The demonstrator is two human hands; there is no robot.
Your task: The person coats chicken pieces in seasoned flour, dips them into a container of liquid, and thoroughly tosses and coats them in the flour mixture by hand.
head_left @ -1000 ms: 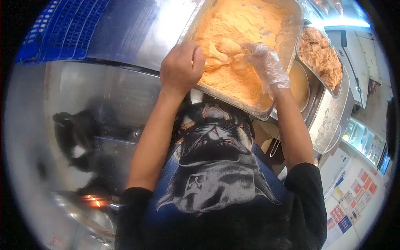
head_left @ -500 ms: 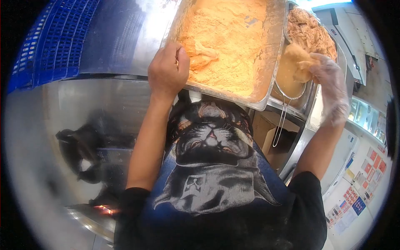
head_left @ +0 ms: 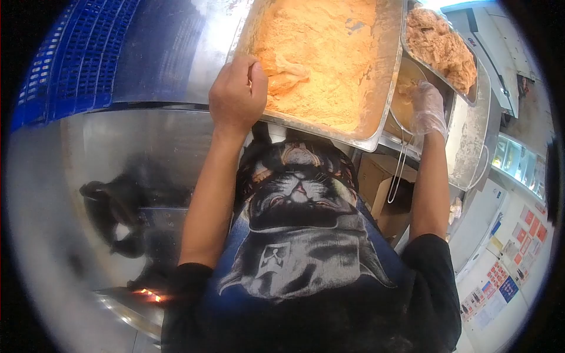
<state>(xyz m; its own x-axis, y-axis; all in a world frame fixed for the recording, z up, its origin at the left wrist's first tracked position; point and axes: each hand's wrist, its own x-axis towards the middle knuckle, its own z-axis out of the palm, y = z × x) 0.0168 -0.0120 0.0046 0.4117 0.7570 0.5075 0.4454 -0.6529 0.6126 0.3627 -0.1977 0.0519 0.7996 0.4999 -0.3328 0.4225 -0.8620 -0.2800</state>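
Note:
My bare left hand (head_left: 238,91) is closed over the near left corner of a metal tray (head_left: 368,141) full of orange-yellow breading flour (head_left: 329,65). In the flour beside this hand lies a coated piece of meat (head_left: 285,73), probably chicken. My right hand (head_left: 428,109), in a clear plastic glove, is lowered into a container of light brown liquid (head_left: 403,109) with a wire strainer (head_left: 400,167) in it. Its fingers are closed on a wet piece of meat (head_left: 407,87), mostly hidden by the glove and the liquid.
Behind my right hand, a metal pan (head_left: 471,97) holds a heap of raw-looking coated meat (head_left: 441,50). A blue plastic basket (head_left: 65,70) stands at the far left on the steel counter (head_left: 156,65). Below the trays is a cardboard box (head_left: 374,182).
My right hand has moved left and down into the liquid, taking the piece of meat with it. The pan of meat now sits slightly nearer. My left hand stays at the tray corner.

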